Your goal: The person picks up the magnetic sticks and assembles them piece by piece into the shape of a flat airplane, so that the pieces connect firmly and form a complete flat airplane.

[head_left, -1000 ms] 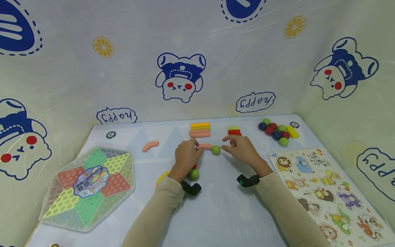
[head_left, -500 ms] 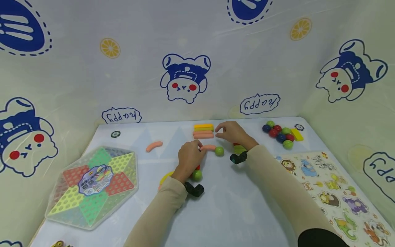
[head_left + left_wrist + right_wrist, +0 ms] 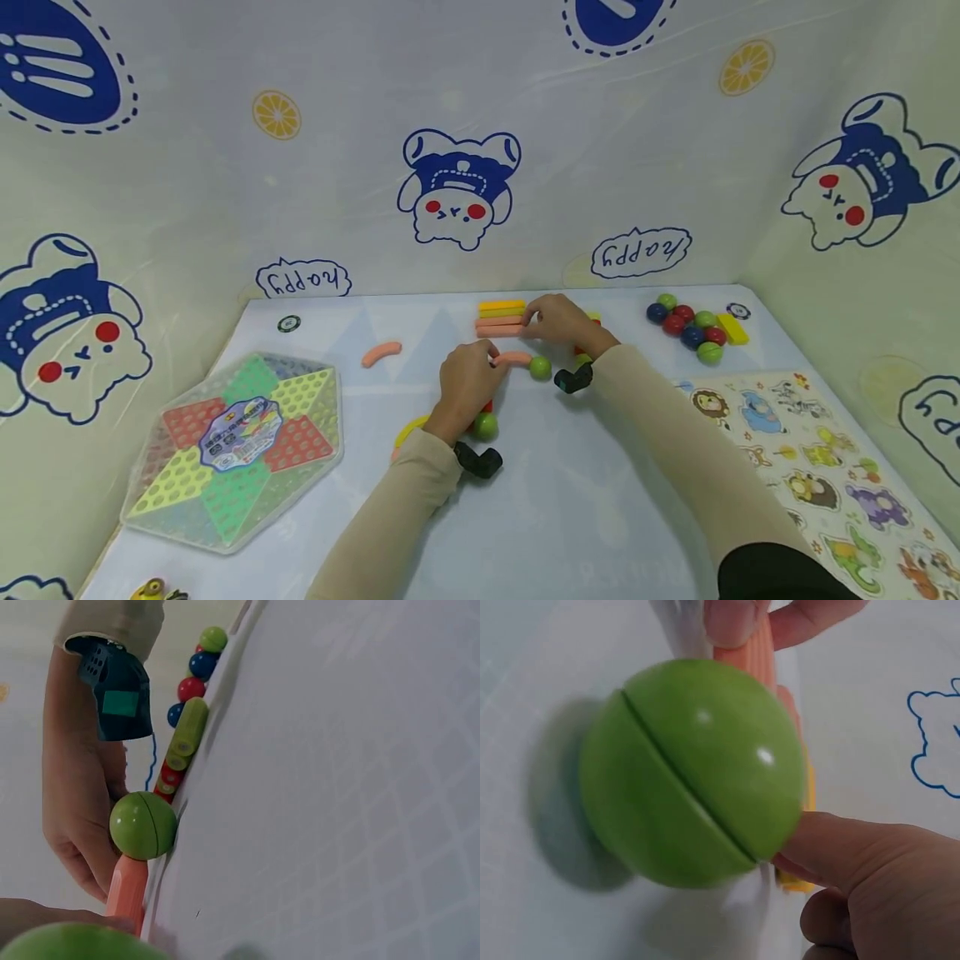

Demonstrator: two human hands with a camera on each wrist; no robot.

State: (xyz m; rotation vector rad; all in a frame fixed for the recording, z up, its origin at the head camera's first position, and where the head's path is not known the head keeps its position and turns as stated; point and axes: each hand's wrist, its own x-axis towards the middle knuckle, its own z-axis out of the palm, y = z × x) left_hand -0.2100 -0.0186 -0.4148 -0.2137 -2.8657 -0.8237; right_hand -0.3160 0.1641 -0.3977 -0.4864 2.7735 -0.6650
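My left hand [image 3: 468,379] pinches the left end of a pink curved stick [image 3: 513,358]. At that stick's right end sits a green ball [image 3: 540,367], which fills much of the right wrist view. My right hand [image 3: 561,321] reaches to the back of the table, its fingertips right at the right end of the stacked pink sticks [image 3: 498,326]. In the right wrist view the green ball hides the right fingertips, so I cannot tell whether they grip a stick. Yellow sticks [image 3: 501,307] lie just behind the pink ones. Another green ball [image 3: 486,427] lies beside my left wrist.
Green, red and blue balls [image 3: 693,336] cluster at the back right beside a yellow block [image 3: 732,328]. A sheet of animal pictures [image 3: 806,450] lies on the right. At left is a clear hexagonal box [image 3: 232,450], with a loose pink curved stick [image 3: 382,353] behind it.
My right hand has left its place right of the green ball, moved back and left past it, and come up to the pink sticks. The left hand keeps its pinch on the curved stick.
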